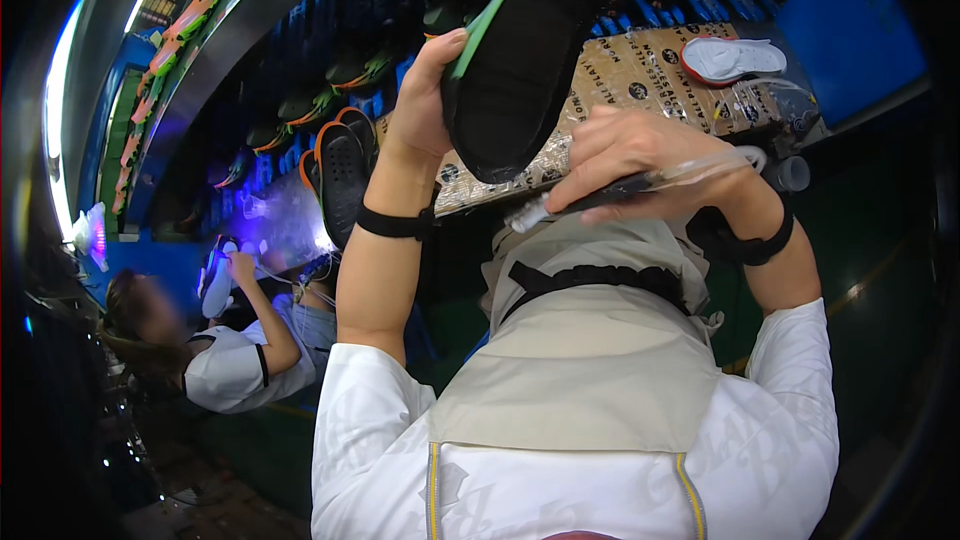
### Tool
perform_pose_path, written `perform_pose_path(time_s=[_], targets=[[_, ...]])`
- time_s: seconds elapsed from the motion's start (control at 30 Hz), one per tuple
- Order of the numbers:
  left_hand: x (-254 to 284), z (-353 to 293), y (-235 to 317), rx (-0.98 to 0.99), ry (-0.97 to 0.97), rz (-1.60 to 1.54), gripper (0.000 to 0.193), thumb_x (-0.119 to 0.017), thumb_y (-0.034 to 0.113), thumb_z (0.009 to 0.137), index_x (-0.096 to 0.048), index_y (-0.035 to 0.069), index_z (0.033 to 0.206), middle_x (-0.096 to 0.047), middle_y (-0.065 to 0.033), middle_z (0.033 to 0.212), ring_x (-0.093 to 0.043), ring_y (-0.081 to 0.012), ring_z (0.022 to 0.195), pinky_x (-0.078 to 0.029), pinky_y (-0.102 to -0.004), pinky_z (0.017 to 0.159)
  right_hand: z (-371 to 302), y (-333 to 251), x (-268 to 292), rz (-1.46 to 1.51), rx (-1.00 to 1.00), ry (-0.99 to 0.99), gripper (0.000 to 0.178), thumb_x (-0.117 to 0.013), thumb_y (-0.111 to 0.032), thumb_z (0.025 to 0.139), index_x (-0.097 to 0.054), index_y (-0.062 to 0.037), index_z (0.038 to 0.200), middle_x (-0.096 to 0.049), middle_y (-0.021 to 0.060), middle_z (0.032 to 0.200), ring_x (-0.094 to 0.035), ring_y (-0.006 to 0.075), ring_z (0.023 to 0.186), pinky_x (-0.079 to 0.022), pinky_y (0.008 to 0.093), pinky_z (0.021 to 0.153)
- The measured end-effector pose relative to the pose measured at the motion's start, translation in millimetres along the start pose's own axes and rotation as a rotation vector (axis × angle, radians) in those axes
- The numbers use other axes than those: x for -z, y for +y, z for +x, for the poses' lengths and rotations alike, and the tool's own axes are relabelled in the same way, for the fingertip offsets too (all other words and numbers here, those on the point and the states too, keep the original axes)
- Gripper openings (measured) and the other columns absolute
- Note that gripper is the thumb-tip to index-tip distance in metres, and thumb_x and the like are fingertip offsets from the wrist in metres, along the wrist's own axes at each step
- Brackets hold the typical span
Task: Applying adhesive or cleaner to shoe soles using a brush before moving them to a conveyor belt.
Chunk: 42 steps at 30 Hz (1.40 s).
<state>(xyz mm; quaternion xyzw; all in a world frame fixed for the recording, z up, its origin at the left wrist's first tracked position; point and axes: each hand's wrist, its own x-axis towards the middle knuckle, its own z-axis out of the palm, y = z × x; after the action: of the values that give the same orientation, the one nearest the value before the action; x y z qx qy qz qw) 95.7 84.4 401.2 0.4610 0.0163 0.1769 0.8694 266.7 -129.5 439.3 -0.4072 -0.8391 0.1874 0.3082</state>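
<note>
My left hand (422, 105) holds up a large black shoe sole (515, 80) with a green edge, fingers wrapped round its left side. The sole stands tilted over the bench, its heel end toward me. Just below and right of that heel, my right hand (640, 155) grips a dark-handled brush (607, 190) with pale bristles pointing left. A clear tube (705, 168) runs from the brush past my right wrist. Between the bristles and the sole there is a small gap in this view. Black straps circle both my forearms.
Cardboard (640, 65) covers the bench; a white shoe (733, 58) with a red edge lies at its right. Black, orange-edged soles (343, 175) stand at left. Beyond them curves a conveyor (205, 50) beside orange-green pieces. A co-worker (245, 350) at left holds a shoe.
</note>
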Motion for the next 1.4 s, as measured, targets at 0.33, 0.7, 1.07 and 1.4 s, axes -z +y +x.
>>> perform_pose_path(time_s=[0.33,0.7,1.07,1.4], targets=[[-9,8,13,0.251,0.146,0.018,0.036,-0.056,0.027,0.107,-0.072,0.001,0.125,-0.079,-0.0121,0.110,-0.077,-0.0185,0.093,-0.063,-0.0298,0.083,2,0,3,0.033,-0.031,0.120,0.024,-0.078,-0.014,0.090,-0.076,-0.0095,0.114,-0.070,0.0071,0.092,-0.067,0.0285,0.093,-0.051,0.0411,0.086],[2,-41,-42,0.162,0.160,-0.191,0.055,-0.040,0.032,0.107,-0.056,-0.004,0.146,-0.067,-0.0210,0.139,-0.070,-0.0305,0.120,-0.055,-0.0442,0.107,-14,32,0,0.382,-0.417,0.337,0.021,-0.079,-0.012,0.090,-0.081,-0.0046,0.110,-0.078,0.0081,0.102,-0.071,0.0154,0.094,-0.056,0.0307,0.086],[-6,-63,-82,0.167,0.200,-0.398,0.081,-0.030,0.058,0.104,-0.041,-0.005,0.156,-0.060,-0.0335,0.140,-0.064,-0.0531,0.122,-0.060,-0.0646,0.093,-25,47,-29,-0.196,-0.324,0.542,0.026,-0.079,-0.012,0.091,-0.079,-0.0050,0.116,-0.077,0.0144,0.102,-0.073,0.0273,0.092,-0.056,0.0352,0.084],[-59,30,82,-0.151,-0.163,0.014,0.081,-0.032,0.059,0.107,-0.045,-0.006,0.153,-0.063,-0.0286,0.140,-0.067,-0.0440,0.122,-0.053,-0.0548,0.108,-33,-10,-20,0.352,-0.230,0.982,0.030,-0.073,-0.014,0.098,-0.073,0.0026,0.124,-0.072,0.0057,0.101,-0.060,0.0096,0.084,-0.045,0.0242,0.074]])
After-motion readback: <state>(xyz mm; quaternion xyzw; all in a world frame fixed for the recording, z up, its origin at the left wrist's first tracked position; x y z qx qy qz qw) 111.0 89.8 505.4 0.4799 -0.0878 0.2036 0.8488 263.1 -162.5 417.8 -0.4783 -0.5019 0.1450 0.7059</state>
